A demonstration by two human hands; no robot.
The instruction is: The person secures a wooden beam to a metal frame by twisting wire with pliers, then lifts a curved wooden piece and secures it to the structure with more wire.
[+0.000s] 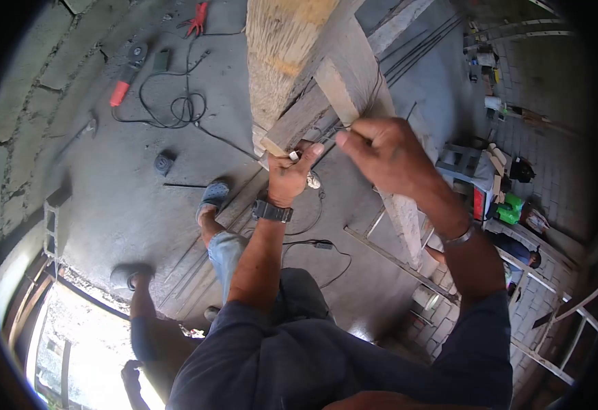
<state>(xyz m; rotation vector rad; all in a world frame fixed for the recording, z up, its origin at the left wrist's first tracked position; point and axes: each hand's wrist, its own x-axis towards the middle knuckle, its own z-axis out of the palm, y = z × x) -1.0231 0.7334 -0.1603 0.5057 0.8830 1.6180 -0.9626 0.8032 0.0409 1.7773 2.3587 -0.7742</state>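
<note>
My left hand, with a dark watch at its wrist, is closed at the lower end of a short wooden block. A small white piece shows by its fingers; what the fingers hold is mostly hidden. To its right, my right hand is pinched, slightly blurred, close to a thin wire-like strand between the hands. Both are just below crossed timbers: a broad rough plank and a pale board running down to the right.
An angle grinder with a red handle, its looped cord and a red glove lie on the concrete floor. Metal bars run across it. Another person's leg is at lower left. A person and a metal frame are at right.
</note>
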